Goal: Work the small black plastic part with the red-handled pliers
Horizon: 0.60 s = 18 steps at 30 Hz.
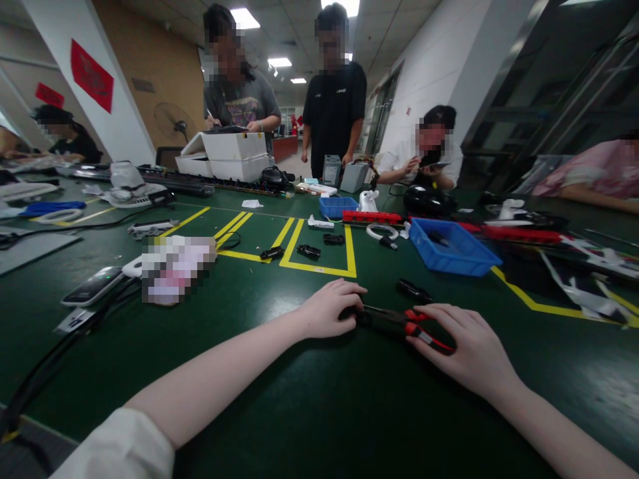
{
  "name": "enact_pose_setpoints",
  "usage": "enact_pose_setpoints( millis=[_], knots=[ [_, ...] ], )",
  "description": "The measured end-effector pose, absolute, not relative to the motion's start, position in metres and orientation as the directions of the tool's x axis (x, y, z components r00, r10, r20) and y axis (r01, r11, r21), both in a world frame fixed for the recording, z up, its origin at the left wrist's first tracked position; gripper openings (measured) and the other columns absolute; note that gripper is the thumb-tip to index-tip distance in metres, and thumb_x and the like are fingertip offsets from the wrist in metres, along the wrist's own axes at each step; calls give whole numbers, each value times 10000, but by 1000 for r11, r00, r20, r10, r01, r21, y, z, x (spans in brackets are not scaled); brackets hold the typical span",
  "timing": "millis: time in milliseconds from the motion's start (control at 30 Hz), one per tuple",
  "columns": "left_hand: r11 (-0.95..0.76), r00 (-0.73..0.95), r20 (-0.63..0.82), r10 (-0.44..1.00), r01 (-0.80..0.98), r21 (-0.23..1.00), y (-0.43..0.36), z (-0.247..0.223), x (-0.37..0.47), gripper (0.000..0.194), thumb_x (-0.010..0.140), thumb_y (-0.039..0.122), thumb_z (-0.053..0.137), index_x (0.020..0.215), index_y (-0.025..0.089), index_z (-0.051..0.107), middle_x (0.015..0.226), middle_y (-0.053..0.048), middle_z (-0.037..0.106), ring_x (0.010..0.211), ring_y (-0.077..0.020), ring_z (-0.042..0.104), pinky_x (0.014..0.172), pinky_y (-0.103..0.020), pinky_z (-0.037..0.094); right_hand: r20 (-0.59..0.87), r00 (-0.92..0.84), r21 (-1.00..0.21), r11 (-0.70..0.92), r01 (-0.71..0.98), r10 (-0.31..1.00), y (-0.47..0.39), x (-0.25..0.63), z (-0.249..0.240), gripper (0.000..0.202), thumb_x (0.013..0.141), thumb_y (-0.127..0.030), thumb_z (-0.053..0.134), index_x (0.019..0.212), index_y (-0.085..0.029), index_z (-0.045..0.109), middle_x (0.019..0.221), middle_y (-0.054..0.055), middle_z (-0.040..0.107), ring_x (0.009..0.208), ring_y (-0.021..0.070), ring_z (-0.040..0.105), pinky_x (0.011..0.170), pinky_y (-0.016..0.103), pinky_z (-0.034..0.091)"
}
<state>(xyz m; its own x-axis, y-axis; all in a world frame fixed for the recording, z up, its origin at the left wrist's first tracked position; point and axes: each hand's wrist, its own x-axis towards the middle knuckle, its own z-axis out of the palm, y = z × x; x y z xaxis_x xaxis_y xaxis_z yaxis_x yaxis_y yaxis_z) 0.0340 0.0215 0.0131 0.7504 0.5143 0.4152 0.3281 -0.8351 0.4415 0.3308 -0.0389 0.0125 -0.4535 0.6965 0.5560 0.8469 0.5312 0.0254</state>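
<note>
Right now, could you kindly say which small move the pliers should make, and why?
Perhaps the right hand should gently squeeze the red-handled needle-nose pliers: their handles look spread, and their tips lie at the left hand.

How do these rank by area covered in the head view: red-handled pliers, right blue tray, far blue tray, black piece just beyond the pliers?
1. Right blue tray
2. Red-handled pliers
3. Far blue tray and black piece: unranked; they look close, and the tray stands farther away.

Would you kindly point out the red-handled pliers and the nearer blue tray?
Red-handled pliers (414, 329): head view, on the lower red handle.
Nearer blue tray (452, 262): head view, on its front wall.
</note>
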Motion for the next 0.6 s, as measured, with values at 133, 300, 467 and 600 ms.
enact_pose_setpoints(
  millis=[133, 300, 467, 600],
  knots=[
    [-819, 760, 390, 520, 315, 479, 21, 14, 34, 106, 871, 194, 611, 969, 169, 644, 1346, -127, 588, 1233, -252, 565, 1060, -419, 453, 558, -465, 31, 543, 839, 687, -40, 329, 14, 412, 832, -467, 654, 1164, -225, 615, 1078, 79, 717, 959, 265, 672, 796, 416, 495],
    [-813, 770, 366, 523, 321, 486, 21, 16, 35, 161, 899, 327, 653, 946, 173, 647, 1314, -111, 610, 1206, -248, 578, 1083, -451, 417, 571, -478, 43, 557, 829, 667, -40, 328, 15, 391, 836, -456, 654, 1152, -229, 613, 1060, 76, 719, 942, 257, 672, 789, 409, 491],
    [-785, 772, 339, 537, 310, 536, 21, 17, 35, 234, 852, 384, 722, 877, 170, 632, 1283, -112, 625, 1194, -256, 582, 1066, -457, 421, 573, -493, 42, 577, 816, 655, -42, 327, 16, 394, 831, -452, 660, 1148, -223, 615, 1042, 71, 723, 924, 247, 673, 784, 402, 492],
    [-750, 763, 329, 556, 291, 593, 22, 15, 35, 217, 841, 349, 725, 845, 163, 615, 1293, -122, 609, 1179, -253, 592, 989, -400, 480, 570, -508, 40, 596, 802, 646, -42, 328, 16, 404, 820, -452, 672, 1149, -221, 625, 1049, 71, 727, 931, 244, 676, 791, 401, 494]
  ],
)
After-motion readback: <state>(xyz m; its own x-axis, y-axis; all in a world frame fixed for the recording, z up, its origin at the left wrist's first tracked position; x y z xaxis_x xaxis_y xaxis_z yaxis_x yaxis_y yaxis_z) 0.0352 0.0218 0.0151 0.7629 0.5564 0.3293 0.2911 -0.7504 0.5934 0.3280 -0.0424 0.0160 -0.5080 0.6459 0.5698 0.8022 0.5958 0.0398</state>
